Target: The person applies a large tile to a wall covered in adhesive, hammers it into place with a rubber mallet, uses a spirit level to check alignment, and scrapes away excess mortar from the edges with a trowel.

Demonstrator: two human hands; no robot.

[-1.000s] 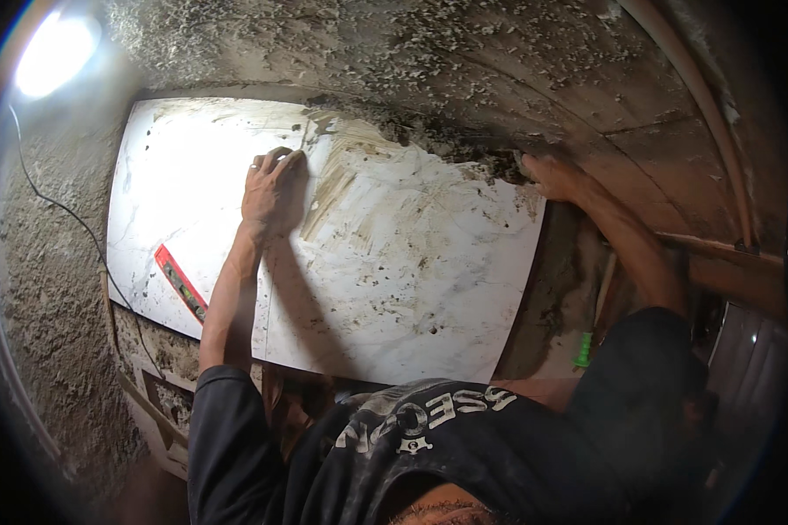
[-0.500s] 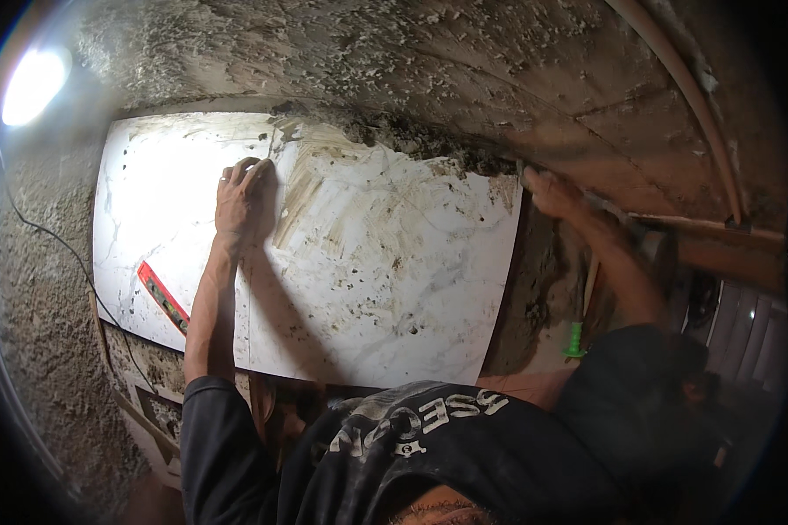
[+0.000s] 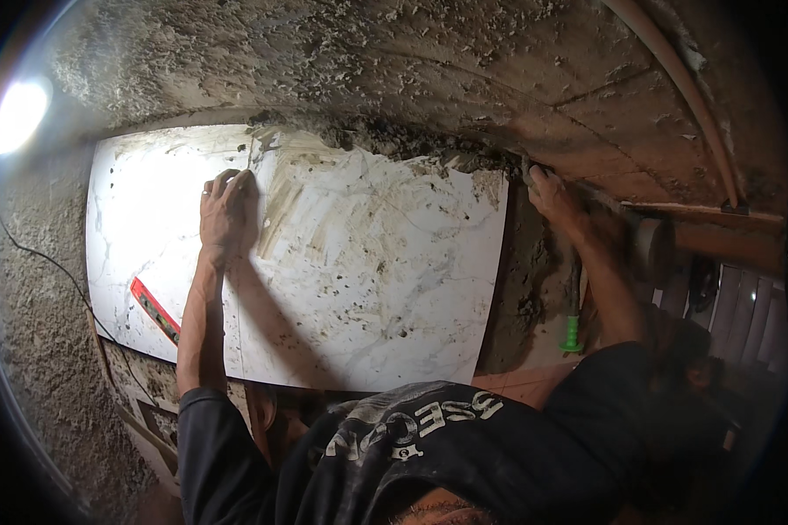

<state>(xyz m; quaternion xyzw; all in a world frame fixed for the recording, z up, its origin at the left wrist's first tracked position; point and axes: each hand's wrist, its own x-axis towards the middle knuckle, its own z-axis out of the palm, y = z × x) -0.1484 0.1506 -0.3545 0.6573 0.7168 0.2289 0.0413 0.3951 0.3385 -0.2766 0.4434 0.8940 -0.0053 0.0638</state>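
left hand (image 3: 223,212) bunched beside the seam (image 3: 240,341), right hand (image 3: 555,199) well apart, by the upper corner of the right tile (image 3: 368,280), which abuts the left tile (image 3: 144,223); any grip, i cannot tell. uneven pushing could open the seam; a bump from the left forearm (image 3: 203,306) could dislodge the level (image 3: 155,312).

Left of centre, the left hand (image 3: 225,210) touches the white tiles (image 3: 376,280); right of centre, the right hand (image 3: 552,197) is just beside their upper-right corner. A red level (image 3: 154,311) lies lower left; a lamp (image 3: 22,115) glares upper left.
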